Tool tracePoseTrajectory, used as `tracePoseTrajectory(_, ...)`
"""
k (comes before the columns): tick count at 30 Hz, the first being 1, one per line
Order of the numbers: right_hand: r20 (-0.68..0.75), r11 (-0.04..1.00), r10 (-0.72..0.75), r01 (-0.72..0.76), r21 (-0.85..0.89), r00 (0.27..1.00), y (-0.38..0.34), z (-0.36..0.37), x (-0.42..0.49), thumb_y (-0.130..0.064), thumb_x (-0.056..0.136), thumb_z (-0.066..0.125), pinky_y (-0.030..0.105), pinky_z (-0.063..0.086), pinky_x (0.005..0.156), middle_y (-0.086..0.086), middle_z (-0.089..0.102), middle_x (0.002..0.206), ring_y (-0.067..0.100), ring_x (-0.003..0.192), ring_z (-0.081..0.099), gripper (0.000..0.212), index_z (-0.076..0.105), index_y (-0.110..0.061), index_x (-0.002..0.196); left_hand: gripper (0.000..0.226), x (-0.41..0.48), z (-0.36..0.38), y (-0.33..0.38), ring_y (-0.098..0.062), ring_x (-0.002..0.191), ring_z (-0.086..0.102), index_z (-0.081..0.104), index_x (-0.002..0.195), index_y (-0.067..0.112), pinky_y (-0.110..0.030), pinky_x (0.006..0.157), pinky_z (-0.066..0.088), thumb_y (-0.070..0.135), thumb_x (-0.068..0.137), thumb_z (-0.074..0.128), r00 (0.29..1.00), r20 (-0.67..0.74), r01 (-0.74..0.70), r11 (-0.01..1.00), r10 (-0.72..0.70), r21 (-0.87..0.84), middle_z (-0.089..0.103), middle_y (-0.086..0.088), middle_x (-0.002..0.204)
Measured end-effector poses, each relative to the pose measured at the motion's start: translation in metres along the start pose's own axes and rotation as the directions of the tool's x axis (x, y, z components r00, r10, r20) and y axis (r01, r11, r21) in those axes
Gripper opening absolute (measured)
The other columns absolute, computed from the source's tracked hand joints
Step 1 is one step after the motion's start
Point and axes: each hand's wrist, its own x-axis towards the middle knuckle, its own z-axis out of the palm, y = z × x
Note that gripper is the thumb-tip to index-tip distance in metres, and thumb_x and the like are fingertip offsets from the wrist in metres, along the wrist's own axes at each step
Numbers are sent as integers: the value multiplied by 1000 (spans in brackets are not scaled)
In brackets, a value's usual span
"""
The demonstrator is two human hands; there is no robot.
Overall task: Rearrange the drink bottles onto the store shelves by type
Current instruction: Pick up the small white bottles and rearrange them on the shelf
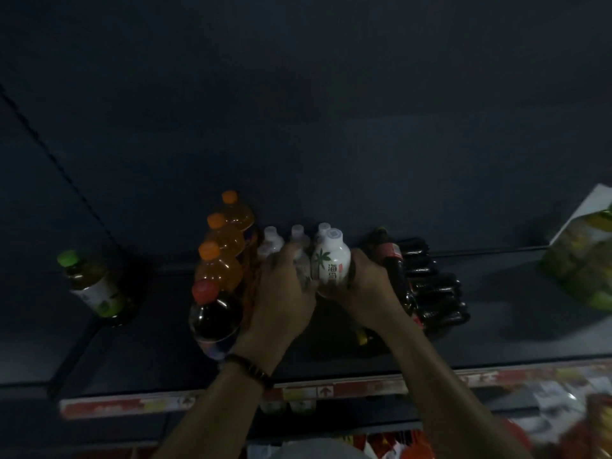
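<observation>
My right hand (367, 286) grips a white coconut-drink bottle (332, 260) with a palm-leaf label, held just above the dark shelf (159, 352). My left hand (284, 289) grips another white bottle (299, 250) right beside it. Two more white bottles (271, 240) stand behind, at the shelf's back. To the left runs a row of three orange-capped orange drinks (220, 260), with a red-capped dark cola bottle (213, 319) in front of them. A pack of dark cola bottles (427, 286) lies to the right of my right hand.
A green-capped tea bottle (92, 283) stands alone at the far left of the shelf. A green and white package (583, 253) sits at the far right. A red price strip (132, 407) lines the shelf's front edge, with goods on the shelf below.
</observation>
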Motion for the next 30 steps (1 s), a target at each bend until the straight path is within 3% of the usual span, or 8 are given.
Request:
tracePoseTrajectory(3, -27, 991, 90, -92, -94, 996, 17, 17, -3, -30, 70, 99, 32, 56, 84, 2, 70, 117, 20, 104, 68, 69, 62, -11, 125, 84, -27, 22, -14, -32, 162, 4, 13, 165, 29, -50, 130, 24, 21, 99, 64, 999, 36, 13, 974, -21, 225, 1, -10, 175)
tracePoseTrajectory(6, 20, 964, 196, -189, -188, 980, 27, 30, 1, -30, 71, 97, 35, 56, 91, 7, 62, 125, 24, 109, 64, 72, 58, -10, 127, 112, -39, 44, -32, -33, 163, -13, -13, 165, 34, -53, 130, 25, 1, 92, 66, 984, 154, 58, 983, -86, 174, -18, -2, 174)
tracePoseTrajectory(10, 54, 961, 227, -215, -177, 972, 38, 45, -2, -22, 75, 95, 45, 59, 94, 9, 64, 125, 29, 113, 67, 59, 61, -10, 122, 120, -46, 55, -39, -19, 161, -18, -32, 156, 42, -45, 132, 22, -3, 94, 61, 988, 149, 27, 993, -44, 115, -21, 9, 173)
tracePoseTrajectory(16, 16, 954, 238, -231, -192, 971, 49, 57, -9, -30, 83, 89, 40, 61, 88, 7, 73, 118, 27, 107, 73, 51, 63, -12, 124, 118, -46, 61, -47, -20, 164, -9, -25, 160, 45, -49, 128, 31, 3, 96, 64, 990, 139, 8, 998, -17, 62, -17, 11, 175)
tracePoseTrajectory(21, 23, 957, 249, -242, -157, 968, 41, 54, -9, -31, 89, 82, 48, 61, 91, 9, 73, 119, 30, 108, 73, 53, 56, -13, 131, 117, -48, 60, -43, -17, 162, 15, -27, 160, 44, -43, 123, 40, 5, 98, 64, 988, 155, 15, 999, -20, 32, -12, 8, 177)
tracePoseTrajectory(25, 40, 963, 224, -215, -164, 974, 40, 51, -18, -34, 90, 83, 38, 62, 89, 7, 73, 121, 25, 108, 73, 55, 56, -11, 132, 117, -50, 58, -42, -9, 159, 11, -23, 161, 45, -33, 123, 31, 8, 97, 68, 984, 179, 9, 1000, -7, -10, -10, 9, 177)
tracePoseTrajectory(28, 48, 973, 191, -183, -141, 980, 27, 39, -31, -29, 93, 80, 41, 63, 86, 8, 73, 120, 26, 105, 74, 54, 51, -12, 136, 111, -51, 53, -39, -14, 162, 10, -9, 165, 45, -39, 128, 29, 6, 95, 69, 992, 126, 27, 999, -21, -42, 0, 10, 177)
tracePoseTrajectory(30, 53, 970, 213, -205, -130, 976, 17, 26, -39, -25, 97, 73, 39, 64, 80, 5, 74, 113, 25, 98, 75, 41, 53, -15, 132, 96, -57, 48, -34, -16, 160, 20, 12, 166, 38, -36, 127, 30, 8, 95, 70, 997, 83, 7, 1000, -5, -26, 17, 6, 174)
